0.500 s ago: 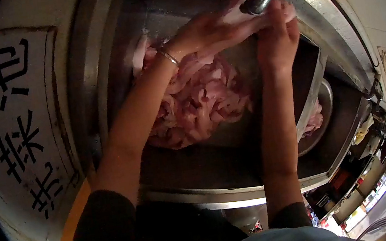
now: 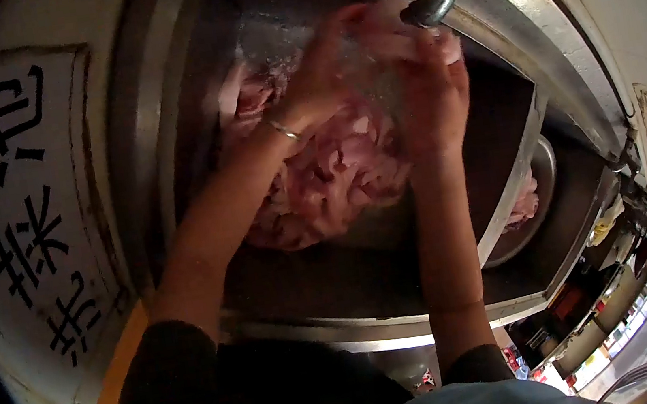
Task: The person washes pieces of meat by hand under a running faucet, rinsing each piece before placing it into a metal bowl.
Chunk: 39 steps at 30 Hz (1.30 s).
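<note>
Raw pink meat pieces [image 2: 336, 176] lie heaped in a dark metal sink [image 2: 334, 282]. Above the heap, just below the metal tap [image 2: 436, 3], both hands hold one pale piece of meat [image 2: 387, 34] between them. My left hand [image 2: 323, 75], with a bracelet at the wrist, grips its left side, blurred by motion. On the right, my right hand [image 2: 439, 89] has its fingers curled round the other end. Splashing water blurs the area between the hands.
Right of the sink divider [image 2: 509, 182], a round metal bowl [image 2: 548, 172] holds more meat [image 2: 526, 200]. A wall with black painted characters [image 2: 17, 169] stands at the left. The tap juts over the sink from the top right.
My right hand has moved left and slightly down, closer to my left hand. The held meat has shifted left and bunched up. My left hand has moved slightly too.
</note>
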{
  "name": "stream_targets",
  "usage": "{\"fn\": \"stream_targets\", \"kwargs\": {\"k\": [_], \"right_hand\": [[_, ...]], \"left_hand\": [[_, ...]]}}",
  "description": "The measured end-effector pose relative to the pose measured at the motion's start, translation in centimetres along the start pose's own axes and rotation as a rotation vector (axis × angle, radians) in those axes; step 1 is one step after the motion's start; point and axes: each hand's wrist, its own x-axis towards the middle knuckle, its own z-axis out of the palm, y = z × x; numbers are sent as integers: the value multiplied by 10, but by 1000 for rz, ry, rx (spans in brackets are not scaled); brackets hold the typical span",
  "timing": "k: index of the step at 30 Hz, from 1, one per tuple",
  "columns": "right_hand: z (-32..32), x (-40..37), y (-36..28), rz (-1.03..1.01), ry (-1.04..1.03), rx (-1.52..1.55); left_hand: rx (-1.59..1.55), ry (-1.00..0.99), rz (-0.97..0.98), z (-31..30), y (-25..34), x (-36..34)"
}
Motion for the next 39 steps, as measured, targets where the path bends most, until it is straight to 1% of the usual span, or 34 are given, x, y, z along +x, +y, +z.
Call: {"fn": "stream_targets", "kwargs": {"k": [2,3,4,5,6,7,9,10,11,12,13,14,15,17,18,19,20,21,23,24,25,26,27,28,29,30,32,33,34,35,36,37,38,39], "right_hand": [[8,-5,6,-51,37,-79],[6,0,1,-42,-65,54],[8,1,-5,12,35,139],[10,0,-6,-47,67,133],[11,-1,-8,-105,101,128],[12,-2,-13,-103,96,130],[11,-4,-25,-87,-3,214],[10,-5,-31,-85,-5,218],[10,-6,-38,-126,-42,200],[9,-8,-45,-167,-77,183],[10,-9,-50,-147,-21,193],[9,-10,-54,-145,-16,192],[9,-11,-57,-158,6,172],[7,-12,-58,-175,31,150],[7,-12,-57,-174,61,154],[8,-13,-55,-173,91,156],[8,-15,-55,-174,92,156],[9,-18,-54,-156,93,155],[10,-24,-52,-139,93,153],[10,-29,-49,-75,124,216],[8,-31,-45,-12,156,278],[6,-32,-42,-13,156,277],[1,-34,-38,42,144,303],[-5,-35,-34,97,133,329],[-11,-29,-28,132,166,318],[-15,-24,-20,129,170,316],[-16,-11,-2,125,55,-25],[-17,-2,7,122,6,-220],[-14,7,13,121,-43,-416],[-9,16,17,69,-111,-643],[-5,21,19,71,-104,-640],[-1,25,21,85,-222,-618],[3,31,21,99,-339,-594],[3,38,16,13,-446,-785]], "left_hand": [[85,-140,159,20,23,13],[94,-134,158,26,15,15],[219,-138,248,28,1,19],[338,-141,336,30,-11,20],[340,-136,335,34,-8,21],[352,-104,303,37,-5,22],[368,-71,267,38,-4,23],[379,-35,335,38,-6,24],[386,0,404,38,-9,25],[387,-2,404,37,-16,27],[305,-78,275,35,-23,29],[224,-153,143,34,-30,28],[222,-157,140,33,-26,28],[158,-119,17,31,-11,33],[158,-120,16,33,-17,34],[168,-79,60,36,-23,37],[179,-38,104,38,-29,39],[180,-39,104,36,-30,39],[19,-329,-354,30,-32,38],[18,-330,-353,35,-36,36],[-381,-215,-350,45,-41,34],[-778,-92,-336,51,-46,32],[-781,-95,-336,49,-33,31],[-922,-171,-132,43,-8,29],[-1058,-245,76,36,6,26],[-1063,-247,74,31,5,24],[-259,-115,37,23,-4,20],[-260,-122,36,20,-10,20],[-243,-130,-21,17,-17,21],[-224,-137,-80,12,-23,22],[-204,-145,-140,8,-28,22],[-635,-70,-319,3,-26,23],[-631,-73,-326,2,-24,23],[-670,18,-432,2,-21,23]]}}
